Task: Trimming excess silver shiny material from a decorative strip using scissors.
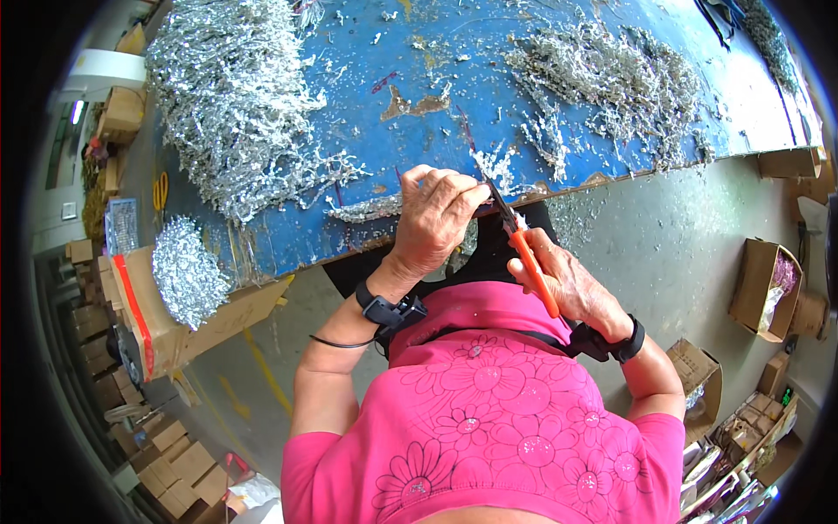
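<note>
My left hand [436, 218] is closed over the front edge of the blue table, its fingers pinching a silver tinsel strand [365, 209]. Part of the strand lies along the edge to the left, and the rest is hidden under the fingers. My right hand [567, 278] grips orange-handled scissors [534, 272]. Their dark blades point up and to the left, touching or nearly touching my left fingertips. A small silver tuft [496, 166] shows just past the blades; I cannot tell whether it is joined to the strand.
A tall heap of silver tinsel [236, 96] covers the table's left side. A flatter tinsel pile [611, 83] lies at the right. Loose scraps dot the blue tabletop [384, 140]. Below the left corner, a cardboard box [209, 339] adjoins a tinsel bundle [188, 271]. Yellow-handled scissors [160, 190] hang nearby.
</note>
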The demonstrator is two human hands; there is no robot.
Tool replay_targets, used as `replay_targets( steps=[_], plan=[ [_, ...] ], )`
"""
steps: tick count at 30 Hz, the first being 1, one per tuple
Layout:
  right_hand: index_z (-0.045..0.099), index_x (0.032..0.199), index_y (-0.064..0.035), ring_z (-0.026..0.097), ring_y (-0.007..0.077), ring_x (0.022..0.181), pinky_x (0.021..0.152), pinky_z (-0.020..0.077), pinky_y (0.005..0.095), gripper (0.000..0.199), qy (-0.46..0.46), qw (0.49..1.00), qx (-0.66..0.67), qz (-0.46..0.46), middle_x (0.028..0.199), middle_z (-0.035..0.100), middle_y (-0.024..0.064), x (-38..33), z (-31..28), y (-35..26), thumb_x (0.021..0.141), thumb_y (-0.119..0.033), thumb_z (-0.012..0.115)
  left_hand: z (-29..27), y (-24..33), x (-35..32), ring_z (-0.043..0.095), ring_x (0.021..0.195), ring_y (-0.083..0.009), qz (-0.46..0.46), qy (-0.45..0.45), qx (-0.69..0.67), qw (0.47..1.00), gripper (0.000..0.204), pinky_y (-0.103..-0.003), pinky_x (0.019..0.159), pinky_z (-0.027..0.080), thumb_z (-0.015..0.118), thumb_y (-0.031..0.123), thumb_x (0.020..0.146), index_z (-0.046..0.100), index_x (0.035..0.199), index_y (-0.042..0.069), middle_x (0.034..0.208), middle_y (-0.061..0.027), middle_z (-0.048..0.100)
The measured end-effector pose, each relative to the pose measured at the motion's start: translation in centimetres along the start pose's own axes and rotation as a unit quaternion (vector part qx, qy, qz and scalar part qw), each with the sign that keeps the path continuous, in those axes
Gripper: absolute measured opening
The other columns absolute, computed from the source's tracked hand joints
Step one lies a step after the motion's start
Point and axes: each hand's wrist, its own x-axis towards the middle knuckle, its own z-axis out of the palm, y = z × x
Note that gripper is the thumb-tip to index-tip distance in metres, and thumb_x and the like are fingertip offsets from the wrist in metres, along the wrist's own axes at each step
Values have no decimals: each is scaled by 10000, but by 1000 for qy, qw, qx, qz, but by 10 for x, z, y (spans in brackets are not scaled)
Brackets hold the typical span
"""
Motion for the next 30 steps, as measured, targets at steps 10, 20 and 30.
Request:
replay_targets(
  steps=[10,20,30],
  plan=[
    [463,1191,-8,625,177,697,663,495,343,467,-45,993,102,34,823,613,103,-5,-7,4,958,-404,544,-1,-2,2,601,884,-195,-33,-21,-34,999,295,-361,811,404,710,2,743,622,998,119,999,-12,645],
    [459,1105,-29,603,317,751,703,449,412,484,-67,997,44,22,824,577,188,-12,-11,5,935,-469,566,-3,-1,4,613,864,-199,-25,18,-43,999,317,-358,810,405,725,-17,728,624,994,121,957,-4,664],
    [430,1040,-25,575,269,705,675,437,394,506,-78,995,67,-10,783,553,177,-10,-6,8,931,-502,562,-6,0,5,618,865,-213,-24,37,-62,997,273,-366,835,416,728,-1,761,620,987,109,959,-26,672]
  ],
)
